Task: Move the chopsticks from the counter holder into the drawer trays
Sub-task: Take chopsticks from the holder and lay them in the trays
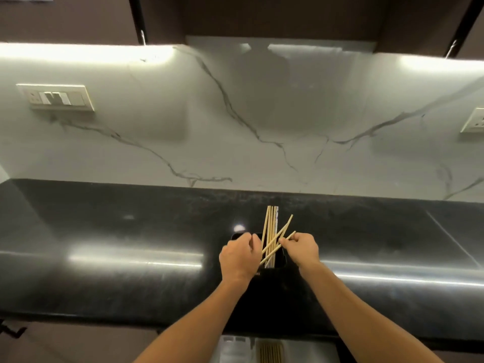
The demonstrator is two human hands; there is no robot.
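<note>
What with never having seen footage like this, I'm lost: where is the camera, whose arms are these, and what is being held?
No machine here: these are a person's bare arms, filmed by one camera on their head, looking down. On the dark counter stands a black holder with upright chopsticks in it. The right hand pinches two tilted chopsticks. The left hand curls at the holder's rim; what it grips is unclear. At the bottom edge, a drawer tray holds other chopsticks.

Chopsticks (pixel 271 221) stand in the holder (pixel 282 259) on the counter (pixel 131 231), left hand (pixel 239 255) and right hand (pixel 303 248) flanking it.
</note>
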